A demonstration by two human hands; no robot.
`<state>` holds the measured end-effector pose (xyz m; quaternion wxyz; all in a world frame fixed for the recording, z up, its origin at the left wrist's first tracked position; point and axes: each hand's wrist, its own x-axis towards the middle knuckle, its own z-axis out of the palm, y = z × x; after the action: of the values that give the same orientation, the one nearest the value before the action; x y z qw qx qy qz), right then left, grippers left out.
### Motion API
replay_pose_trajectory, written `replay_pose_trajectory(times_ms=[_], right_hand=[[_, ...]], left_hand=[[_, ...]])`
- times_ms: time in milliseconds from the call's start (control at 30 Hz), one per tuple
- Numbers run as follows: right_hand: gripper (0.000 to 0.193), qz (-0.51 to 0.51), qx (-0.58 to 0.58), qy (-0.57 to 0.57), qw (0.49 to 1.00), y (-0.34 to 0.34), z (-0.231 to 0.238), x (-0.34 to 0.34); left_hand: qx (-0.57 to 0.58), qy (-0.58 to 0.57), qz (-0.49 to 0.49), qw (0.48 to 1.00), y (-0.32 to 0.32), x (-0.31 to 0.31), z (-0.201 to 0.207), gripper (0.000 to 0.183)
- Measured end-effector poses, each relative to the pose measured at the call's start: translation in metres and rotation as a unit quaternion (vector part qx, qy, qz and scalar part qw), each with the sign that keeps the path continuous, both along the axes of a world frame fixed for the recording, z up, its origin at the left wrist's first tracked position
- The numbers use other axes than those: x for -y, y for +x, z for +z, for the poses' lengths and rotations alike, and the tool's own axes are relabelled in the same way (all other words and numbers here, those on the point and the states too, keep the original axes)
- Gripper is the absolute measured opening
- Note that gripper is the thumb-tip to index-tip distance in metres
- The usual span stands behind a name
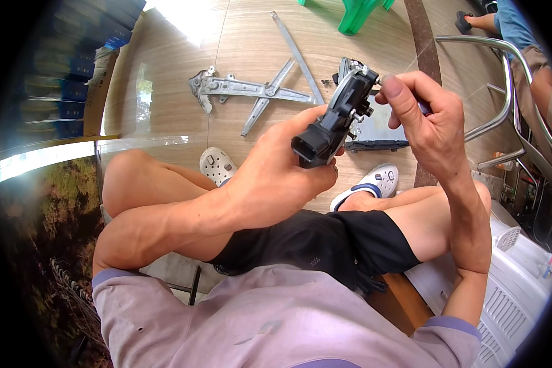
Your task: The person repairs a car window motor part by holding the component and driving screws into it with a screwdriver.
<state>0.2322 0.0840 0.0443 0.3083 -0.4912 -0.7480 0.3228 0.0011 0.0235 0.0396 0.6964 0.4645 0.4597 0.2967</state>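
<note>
My left hand (276, 168) is wrapped round a black plastic car door latch (332, 130), held up over my lap. An open connector socket faces me at its near end, and metal parts show at its far end. Close by the latch's far right side, my right hand (432, 119) is closed, its thumb and fingers bent together. A small dark piece shows under these fingers, too hidden to name. Whether the right fingertips touch the latch, I cannot tell.
A metal window regulator (282, 93) with crossed arms lies on the tiled floor. Beneath the latch is a flat silver metal unit (377, 126). A green plastic stool (352, 15) stands beyond, and a chrome-framed chair (503, 46) with a seated person at the right.
</note>
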Motion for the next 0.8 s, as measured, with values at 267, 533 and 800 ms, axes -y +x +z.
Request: replay_pose_trajectory(times_ms=[267, 533, 800], right_hand=[[0.025, -0.033, -0.031, 0.043, 0.998, -0.006, 0.003, 0.003], [0.021, -0.024, -0.057, 0.040, 0.997, -0.003, -0.003, 0.001], [0.026, 0.062, 0.007, 0.191, 0.980, -0.011, 0.006, 0.016]], left_hand=[[-0.003, 0.001, -0.004, 1.000, 0.000, -0.001, 0.001, 0.041], [0.000, -0.009, 0.001, 1.000, 0.000, -0.001, 0.001, 0.040], [-0.019, 0.005, -0.001, 1.000, -0.001, -0.001, -0.002, 0.036]])
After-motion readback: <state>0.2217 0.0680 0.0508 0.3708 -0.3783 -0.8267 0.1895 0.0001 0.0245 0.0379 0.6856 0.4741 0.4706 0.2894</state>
